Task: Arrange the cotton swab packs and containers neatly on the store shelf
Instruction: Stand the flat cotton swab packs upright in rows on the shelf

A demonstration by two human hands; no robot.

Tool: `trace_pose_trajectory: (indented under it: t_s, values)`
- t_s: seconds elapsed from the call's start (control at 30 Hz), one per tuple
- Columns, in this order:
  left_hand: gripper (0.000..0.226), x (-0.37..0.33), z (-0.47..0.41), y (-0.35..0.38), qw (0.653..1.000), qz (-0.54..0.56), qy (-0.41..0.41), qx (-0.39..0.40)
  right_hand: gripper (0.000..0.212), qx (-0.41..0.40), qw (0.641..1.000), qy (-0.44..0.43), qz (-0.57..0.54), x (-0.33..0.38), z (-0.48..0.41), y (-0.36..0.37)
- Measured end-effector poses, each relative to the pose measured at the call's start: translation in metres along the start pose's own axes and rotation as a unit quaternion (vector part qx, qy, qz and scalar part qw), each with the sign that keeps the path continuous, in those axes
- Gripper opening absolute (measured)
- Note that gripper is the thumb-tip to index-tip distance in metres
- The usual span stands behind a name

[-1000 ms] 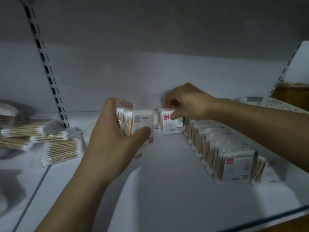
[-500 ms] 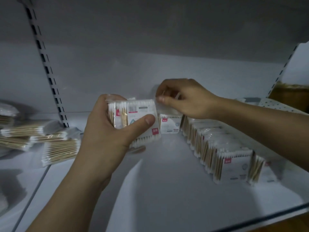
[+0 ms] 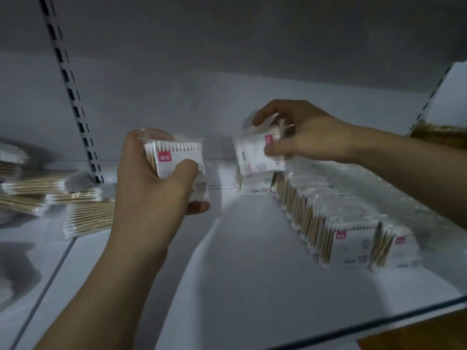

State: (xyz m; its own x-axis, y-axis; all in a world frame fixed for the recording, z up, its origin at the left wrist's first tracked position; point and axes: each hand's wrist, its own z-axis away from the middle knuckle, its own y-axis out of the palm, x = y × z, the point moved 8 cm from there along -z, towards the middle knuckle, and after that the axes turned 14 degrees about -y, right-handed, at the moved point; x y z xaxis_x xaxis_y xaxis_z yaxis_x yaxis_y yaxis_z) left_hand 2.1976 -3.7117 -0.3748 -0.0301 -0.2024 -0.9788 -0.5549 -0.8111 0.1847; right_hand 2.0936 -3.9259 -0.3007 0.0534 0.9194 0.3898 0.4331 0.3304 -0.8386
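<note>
My left hand (image 3: 149,188) grips a small stack of cotton swab packs (image 3: 177,160), white with a red label, held above the white shelf (image 3: 240,286). To its right my right hand (image 3: 303,137) holds a single swab pack (image 3: 255,157), tilted and blurred, just over a pack standing at the shelf's back (image 3: 255,184). A row of upright swab packs (image 3: 328,223) runs from the back wall toward the front right, below my right forearm.
Loose flat swab packs (image 3: 75,208) lie piled on the neighbouring shelf section at left, past the slotted upright (image 3: 75,107). The shelf above hangs low overhead. The shelf's front edge (image 3: 379,322) runs along the lower right.
My right hand has taken one pack from the stack in my left hand and carried it right, above the standing pack. My left hand has lifted its stack slightly.
</note>
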Motion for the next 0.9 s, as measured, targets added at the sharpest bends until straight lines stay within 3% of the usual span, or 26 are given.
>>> trace_pose_trajectory:
  t_s: [0.2, 0.33, 0.57, 0.77, 0.9]
  values:
    - [0.038, -0.002, 0.000, 0.003, 1.000, 0.004, 0.008, 0.014, 0.049, 0.080, 0.982, -0.046, 0.163, -0.004, 0.000, 0.026]
    - [0.037, -0.001, 0.001, 0.007, 1.000, 0.003, 0.009, 0.028, 0.032, 0.116, 0.972, -0.071, 0.191, -0.004, -0.003, 0.045]
    - [0.040, -0.002, -0.001, 0.005, 0.999, 0.006, 0.016, 0.039, 0.030, 0.128, 0.958, -0.084, 0.242, -0.003, -0.007, 0.052]
    - [0.042, 0.005, -0.002, 0.009, 0.997, 0.018, -0.013, 0.078, 0.033, 0.149, 0.939, -0.113, 0.290, -0.005, -0.007, 0.054]
    - [0.045, 0.009, -0.001, 0.014, 0.993, 0.034, -0.035, 0.110, 0.046, 0.149, 0.927, -0.144, 0.313, 0.000, -0.003, 0.049]
